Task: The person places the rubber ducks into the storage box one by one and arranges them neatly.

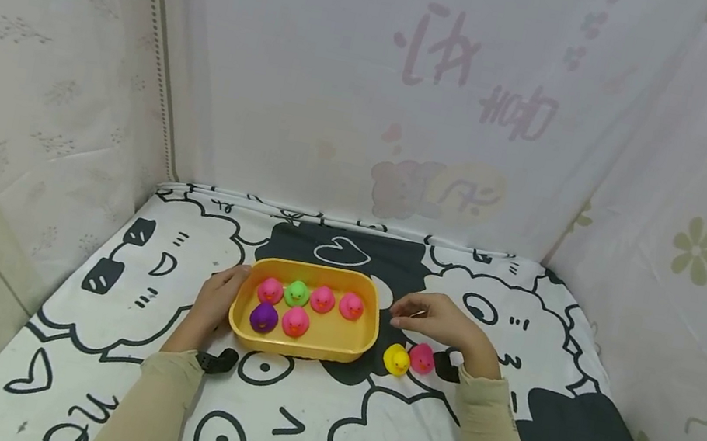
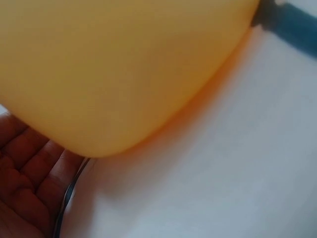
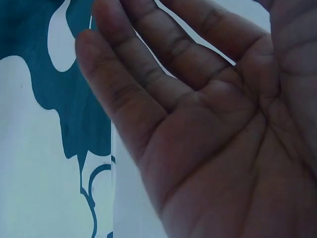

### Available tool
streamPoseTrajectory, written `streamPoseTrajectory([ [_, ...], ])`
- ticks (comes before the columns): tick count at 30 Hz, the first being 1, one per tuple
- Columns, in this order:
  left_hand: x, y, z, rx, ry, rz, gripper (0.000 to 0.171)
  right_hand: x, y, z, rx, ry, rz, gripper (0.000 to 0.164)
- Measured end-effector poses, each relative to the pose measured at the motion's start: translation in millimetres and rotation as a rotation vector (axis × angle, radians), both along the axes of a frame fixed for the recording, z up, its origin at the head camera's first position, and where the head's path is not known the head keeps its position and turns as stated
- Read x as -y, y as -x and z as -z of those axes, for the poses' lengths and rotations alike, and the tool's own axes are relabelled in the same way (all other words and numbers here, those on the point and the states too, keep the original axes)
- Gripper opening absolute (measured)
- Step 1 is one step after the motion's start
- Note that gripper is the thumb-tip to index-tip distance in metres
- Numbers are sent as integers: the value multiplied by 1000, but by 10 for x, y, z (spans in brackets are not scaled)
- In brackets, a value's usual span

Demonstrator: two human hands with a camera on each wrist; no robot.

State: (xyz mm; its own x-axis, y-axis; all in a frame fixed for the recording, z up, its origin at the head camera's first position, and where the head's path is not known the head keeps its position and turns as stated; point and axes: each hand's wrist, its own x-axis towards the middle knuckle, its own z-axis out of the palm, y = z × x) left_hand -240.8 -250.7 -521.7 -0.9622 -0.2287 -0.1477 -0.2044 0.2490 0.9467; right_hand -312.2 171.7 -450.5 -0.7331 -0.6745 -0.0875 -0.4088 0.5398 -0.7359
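Note:
A yellow tray (image 1: 322, 355) on the patterned cloth holds several small rubber ducks: a green duck (image 1: 296, 293), a purple duck (image 1: 264, 317) and pink ones such as this pink duck (image 1: 296, 322). At the tray's left end, my left hand (image 1: 215, 306) rests against the outer wall; its fingertips are partly hidden behind the tray in the left wrist view. My right hand (image 1: 442, 321) hovers just off the tray's right end, fingers loosely bent, holding nothing. Below it on the cloth sit a yellow duck (image 1: 396, 359) and another pink duck (image 1: 422, 358), side by side.
A black-and-white cartoon cloth (image 1: 281, 428) covers the table. Pale printed curtains (image 1: 323, 73) hang behind and at both sides. A black strap (image 1: 218, 361) is at the left wrist. Inside the tray, bare floor shows at the lower right.

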Motion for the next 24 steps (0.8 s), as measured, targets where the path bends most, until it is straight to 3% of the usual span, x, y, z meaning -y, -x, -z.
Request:
streamPoseTrajectory([
  [6,2,-3,-8,-31,36,9,78,-46,-29,-2,68,-34,-45,38],
  [11,11,0,-3,-15,19,2,79,-70,-45,-35,130,-68,-77,36],
  [24,10,8,41,-79,92,16,78,-20,-58,62,225,-94,-120,24],
])
